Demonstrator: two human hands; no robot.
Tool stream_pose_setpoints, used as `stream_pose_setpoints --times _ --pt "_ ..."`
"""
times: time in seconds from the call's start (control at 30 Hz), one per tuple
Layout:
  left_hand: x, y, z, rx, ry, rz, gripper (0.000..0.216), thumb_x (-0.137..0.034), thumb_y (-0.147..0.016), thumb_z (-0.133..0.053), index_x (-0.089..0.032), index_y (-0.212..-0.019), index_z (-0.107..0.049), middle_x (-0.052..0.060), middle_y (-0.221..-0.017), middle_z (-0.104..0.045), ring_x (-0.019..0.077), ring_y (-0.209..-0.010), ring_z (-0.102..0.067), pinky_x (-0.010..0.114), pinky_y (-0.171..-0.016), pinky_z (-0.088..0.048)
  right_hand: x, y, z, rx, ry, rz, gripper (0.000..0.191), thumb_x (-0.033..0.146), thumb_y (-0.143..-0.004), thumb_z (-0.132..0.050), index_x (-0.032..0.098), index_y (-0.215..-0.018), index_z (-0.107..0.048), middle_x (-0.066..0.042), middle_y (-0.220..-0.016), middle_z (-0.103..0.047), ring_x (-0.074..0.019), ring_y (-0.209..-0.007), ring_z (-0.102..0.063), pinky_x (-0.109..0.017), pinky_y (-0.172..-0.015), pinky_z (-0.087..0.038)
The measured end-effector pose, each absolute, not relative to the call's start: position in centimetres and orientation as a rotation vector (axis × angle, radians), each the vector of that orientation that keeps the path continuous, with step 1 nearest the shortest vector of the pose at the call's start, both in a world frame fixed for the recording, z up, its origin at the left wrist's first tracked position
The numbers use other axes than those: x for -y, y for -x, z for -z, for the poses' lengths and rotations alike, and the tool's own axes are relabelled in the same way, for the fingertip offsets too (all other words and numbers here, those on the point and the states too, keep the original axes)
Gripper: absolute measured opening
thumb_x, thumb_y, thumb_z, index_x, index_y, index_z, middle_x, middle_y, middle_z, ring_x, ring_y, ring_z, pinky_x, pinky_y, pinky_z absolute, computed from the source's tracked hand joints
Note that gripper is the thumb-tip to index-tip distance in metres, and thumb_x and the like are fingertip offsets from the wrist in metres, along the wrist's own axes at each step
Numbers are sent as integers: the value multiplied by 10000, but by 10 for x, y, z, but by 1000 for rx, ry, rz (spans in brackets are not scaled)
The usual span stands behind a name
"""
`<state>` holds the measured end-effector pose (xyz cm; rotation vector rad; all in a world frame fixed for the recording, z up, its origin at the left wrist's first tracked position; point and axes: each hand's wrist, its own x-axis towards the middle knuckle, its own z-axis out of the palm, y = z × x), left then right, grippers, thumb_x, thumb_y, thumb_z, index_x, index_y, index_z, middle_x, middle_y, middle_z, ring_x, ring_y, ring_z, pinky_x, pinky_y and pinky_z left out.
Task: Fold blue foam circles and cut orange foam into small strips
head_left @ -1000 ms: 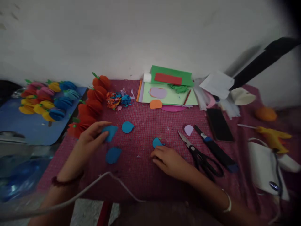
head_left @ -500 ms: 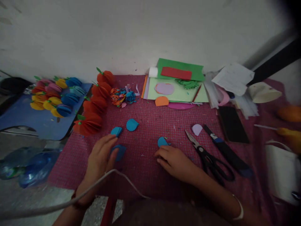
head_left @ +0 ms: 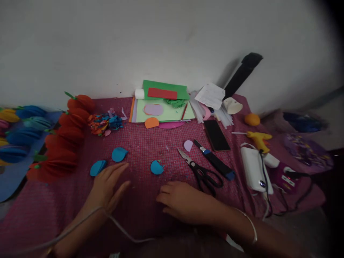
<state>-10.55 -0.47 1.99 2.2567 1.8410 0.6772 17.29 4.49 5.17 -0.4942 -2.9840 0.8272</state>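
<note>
My left hand (head_left: 107,188) hovers low over the cloth with its thumb apart from the fingers. No object shows in it. Just beyond its fingertips lie a small stack of blue paper cutouts (head_left: 98,167) and a rounded, pointed blue paper cutout (head_left: 119,154). My right hand (head_left: 182,200) is held palm down, fingers loosely bent and slightly apart; nothing shows between them. Ahead of it is another blue paper cutout (head_left: 156,167) with a frayed edge. Black-handled scissors (head_left: 200,171) lie partly open close to my right wrist.
Red paper pumpkins (head_left: 63,139) line the left side, beside paper scraps (head_left: 104,123). Coloured sheets (head_left: 166,107) rest against the wall. Rightward are a box cutter (head_left: 215,160), a phone (head_left: 216,135), a yellow glue gun (head_left: 259,139) and a white power bank (head_left: 254,168). A cable crosses my left wrist.
The view has swung right, bringing the glue gun and power bank into fuller sight. Both hands have drawn back from the blue cutouts. The cutout by my left thumb no longer shows.
</note>
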Motion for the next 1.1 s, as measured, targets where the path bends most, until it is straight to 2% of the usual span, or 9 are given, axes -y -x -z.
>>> stream_pose_setpoints --times 0.1,0.27,0.43,0.5,0.6,0.73,0.8,0.93,1.1 --pt "-44 68 -33 -1517 -2152 -675 238 -251 -852 -538 -233 -1077 -613 79 -1048 -656 248 -982 -607 385 -853 -480 -47 -174 -47 2967 475 -766 150 252 -886 -567 160 -997 -612 -58 -930 -663 -201 -871 -597 -317 -768 -448" --pt "-86 38 -22 -1347 -2128 -485 434 -48 -651 -619 -217 -1050 -638 66 -1000 -625 238 -924 -569 365 -827 -449 -49 -174 -40 2926 432 -717 144 250 -876 -571 146 -964 -617 -57 -922 -663 -199 -852 -588 -316 -750 -450" --pt "-83 42 -14 -1373 -2023 -485 162 -42 -619 -604 -196 -652 -567 -15 -687 -527 159 -641 -491 263 -587 -372 -52 -174 -34 2892 454 -764 165 271 -892 -546 151 -978 -621 -59 -928 -663 -194 -870 -596 -308 -746 -450" --pt "-80 42 -16 -1382 -2027 -491 154 -56 -639 -593 -197 -698 -573 -10 -738 -523 159 -668 -493 263 -598 -377 -54 -174 -32 2878 451 -782 172 263 -900 -531 150 -992 -622 -58 -924 -664 -191 -871 -598 -303 -748 -449" --pt "-80 40 -23 -1389 -2053 -439 287 -68 -671 -563 -209 -919 -592 15 -895 -535 171 -766 -507 285 -670 -402 -56 -173 -28 2861 441 -772 185 265 -897 -536 146 -1009 -623 -58 -926 -669 -192 -878 -599 -304 -763 -448" --pt "-84 38 -29 -1329 -2100 -242 75 -118 -714 -530 -188 -686 -524 9 -793 -488 168 -728 -471 284 -654 -370 -52 -169 -24 2844 456 -697 168 264 -891 -543 148 -976 -630 -53 -914 -672 -187 -856 -600 -297 -751 -445" --pt "-85 38 -29 -1315 -2049 -261 133 -125 -695 -524 -191 -603 -454 -3 -734 -458 155 -679 -441 278 -624 -345 -50 -169 -26 2847 457 -663 165 272 -891 -542 146 -950 -632 -51 -893 -670 -183 -827 -602 -292 -730 -443" --pt "-87 37 -32 -1305 -1867 -386 102 -139 -658 -486 -208 -630 -416 -42 -631 -422 131 -596 -401 252 -563 -322 -64 -184 -42 2828 621 -642 143 256 -897 -540 162 -948 -634 -35 -870 -673 -178 -800 -618 -273 -668 -429" --pt "-92 33 -41 -1263 -1484 -626 109 -213 -647 -543 -206 -705 -451 -72 -601 -456 100 -525 -411 221 -510 -330 -132 -223 -56 2607 1214 -404 240 141 -917 -456 160 -1108 -601 -89 -1043 -628 -185 -898 -608 -286 -755 -421"
